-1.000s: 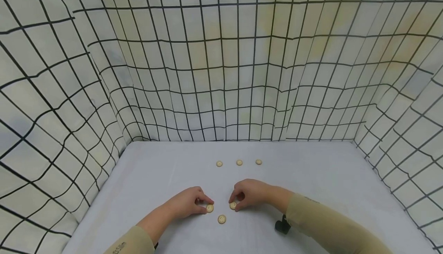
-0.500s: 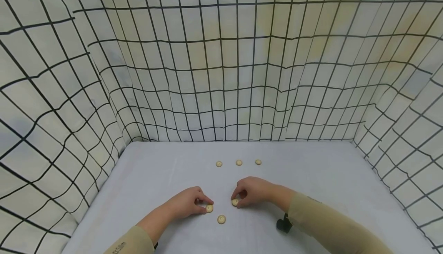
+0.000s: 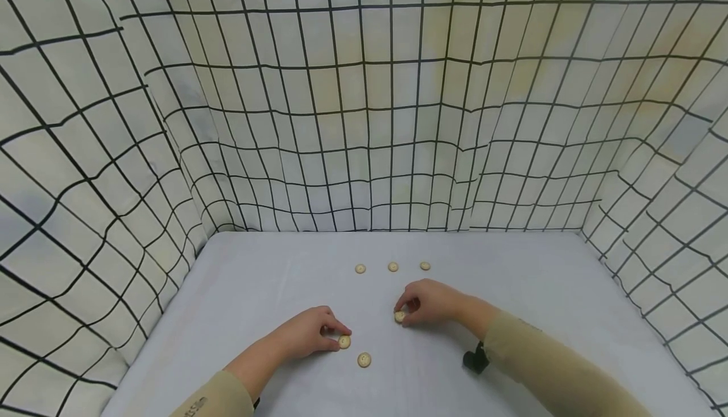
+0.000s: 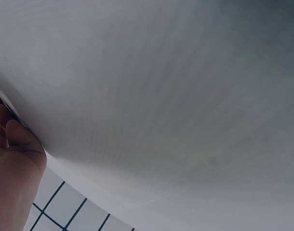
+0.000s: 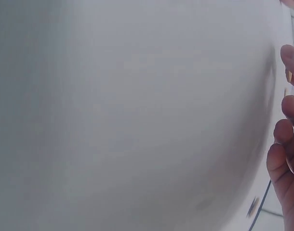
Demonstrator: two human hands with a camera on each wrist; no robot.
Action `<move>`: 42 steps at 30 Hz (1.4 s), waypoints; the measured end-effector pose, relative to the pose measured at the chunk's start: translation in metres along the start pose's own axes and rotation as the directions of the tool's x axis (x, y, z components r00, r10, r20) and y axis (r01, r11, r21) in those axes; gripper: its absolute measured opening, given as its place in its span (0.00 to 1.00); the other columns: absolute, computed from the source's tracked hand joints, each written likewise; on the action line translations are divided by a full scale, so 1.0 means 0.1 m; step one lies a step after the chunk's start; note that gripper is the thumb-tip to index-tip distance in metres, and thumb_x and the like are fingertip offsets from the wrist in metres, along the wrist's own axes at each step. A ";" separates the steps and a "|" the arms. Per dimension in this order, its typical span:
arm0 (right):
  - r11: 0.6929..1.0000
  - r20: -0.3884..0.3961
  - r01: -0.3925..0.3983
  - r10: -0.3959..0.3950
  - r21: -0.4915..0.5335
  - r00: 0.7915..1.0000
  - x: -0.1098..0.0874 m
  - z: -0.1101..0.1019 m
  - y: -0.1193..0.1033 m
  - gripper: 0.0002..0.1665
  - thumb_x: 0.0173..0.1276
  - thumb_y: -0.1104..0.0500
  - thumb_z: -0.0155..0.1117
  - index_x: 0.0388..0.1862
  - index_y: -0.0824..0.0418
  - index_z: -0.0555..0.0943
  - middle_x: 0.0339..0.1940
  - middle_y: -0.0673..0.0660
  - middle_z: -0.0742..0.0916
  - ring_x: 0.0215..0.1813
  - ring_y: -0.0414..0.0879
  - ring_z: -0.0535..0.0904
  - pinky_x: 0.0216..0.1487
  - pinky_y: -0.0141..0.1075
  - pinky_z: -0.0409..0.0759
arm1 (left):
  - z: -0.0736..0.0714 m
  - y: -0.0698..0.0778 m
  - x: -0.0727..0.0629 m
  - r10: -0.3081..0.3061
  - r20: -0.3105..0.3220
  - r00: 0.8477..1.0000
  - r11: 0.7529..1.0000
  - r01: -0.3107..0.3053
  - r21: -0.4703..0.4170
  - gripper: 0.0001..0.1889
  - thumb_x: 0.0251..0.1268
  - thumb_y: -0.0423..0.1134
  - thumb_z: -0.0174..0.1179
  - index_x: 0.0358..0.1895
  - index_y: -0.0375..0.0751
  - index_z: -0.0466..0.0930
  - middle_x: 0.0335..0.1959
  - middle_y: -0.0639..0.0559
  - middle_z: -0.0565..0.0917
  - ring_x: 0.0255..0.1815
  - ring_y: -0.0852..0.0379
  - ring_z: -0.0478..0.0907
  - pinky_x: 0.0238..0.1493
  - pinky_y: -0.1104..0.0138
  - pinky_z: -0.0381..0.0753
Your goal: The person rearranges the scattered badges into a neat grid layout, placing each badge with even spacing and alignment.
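Note:
Between thumb and index finger, my left hand (image 3: 308,332) pinches a round tan button (image 3: 344,342) on the white table. A second tan button (image 3: 400,316) is pinched in my right hand (image 3: 433,302), farther forward and to the right. Another button (image 3: 364,359) lies loose, just right of and nearer than the left hand's one. In the left wrist view the left hand (image 4: 17,149) shows only its curled fingers at the edge. The right wrist view catches the fingers of the right hand (image 5: 289,130), with a thin button edge (image 5: 288,74) at the fingertips.
Across the white tabletop (image 3: 273,278), a row of three buttons lies farther back: a left one (image 3: 361,268), a middle one (image 3: 393,266) and a right one (image 3: 425,265). White walls with a black grid (image 3: 364,114) enclose the table. A black wrist camera (image 3: 475,359) sits under the right sleeve.
My right hand has carried its button forward and to the right, away from the loose button. The left hand stays where it was, still pinching its own.

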State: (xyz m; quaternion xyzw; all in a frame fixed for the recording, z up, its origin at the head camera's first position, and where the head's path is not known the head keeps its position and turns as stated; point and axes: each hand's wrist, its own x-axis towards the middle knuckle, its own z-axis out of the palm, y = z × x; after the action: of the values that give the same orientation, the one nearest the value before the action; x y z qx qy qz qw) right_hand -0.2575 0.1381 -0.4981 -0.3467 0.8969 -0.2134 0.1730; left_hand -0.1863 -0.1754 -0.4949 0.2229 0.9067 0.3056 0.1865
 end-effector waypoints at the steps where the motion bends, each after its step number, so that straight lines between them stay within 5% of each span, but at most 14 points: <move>1: 1.000 -0.006 -0.013 0.013 0.008 1.000 -0.01 -0.02 0.02 0.14 0.58 0.50 0.77 0.44 0.43 0.88 0.28 0.40 0.79 0.34 0.36 0.74 0.38 0.33 0.74 | 0.00 0.00 0.00 0.000 -0.001 1.000 1.000 0.000 0.002 0.13 0.58 0.42 0.72 0.47 0.57 0.89 0.36 0.63 0.76 0.35 0.61 0.70 0.39 0.65 0.70; 12: 0.993 -0.087 -0.114 0.117 0.034 0.989 -0.09 -0.16 0.31 0.12 0.59 0.52 0.76 0.43 0.45 0.88 0.29 0.43 0.80 0.35 0.40 0.74 0.39 0.37 0.74 | -0.01 0.02 -0.01 0.003 0.003 1.000 1.000 -0.003 0.003 0.13 0.58 0.42 0.72 0.48 0.55 0.89 0.36 0.62 0.76 0.35 0.61 0.69 0.39 0.65 0.70; 23: 0.957 -0.123 -0.258 0.274 0.133 0.954 -0.14 -0.27 0.56 0.13 0.58 0.53 0.77 0.42 0.42 0.87 0.33 0.44 0.82 0.39 0.43 0.75 0.44 0.41 0.73 | 0.00 0.01 0.01 0.007 -0.003 1.000 1.000 -0.007 0.023 0.13 0.58 0.43 0.72 0.48 0.57 0.89 0.36 0.63 0.76 0.35 0.62 0.69 0.39 0.65 0.70; 42: 0.943 -0.140 -0.292 0.314 0.158 0.939 -0.10 -0.31 0.62 0.14 0.59 0.55 0.76 0.44 0.48 0.88 0.33 0.47 0.81 0.39 0.44 0.74 0.43 0.41 0.73 | 0.01 0.00 0.00 -0.002 -0.006 1.000 1.000 0.002 0.028 0.13 0.58 0.43 0.72 0.47 0.57 0.89 0.36 0.63 0.75 0.36 0.62 0.69 0.40 0.65 0.70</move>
State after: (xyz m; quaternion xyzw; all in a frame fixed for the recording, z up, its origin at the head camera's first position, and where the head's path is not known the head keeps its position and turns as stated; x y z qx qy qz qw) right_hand -0.2984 0.1945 -0.5012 -0.1730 0.9343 -0.2716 0.1528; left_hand -0.1855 -0.1750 -0.4953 0.2238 0.9116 0.2934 0.1812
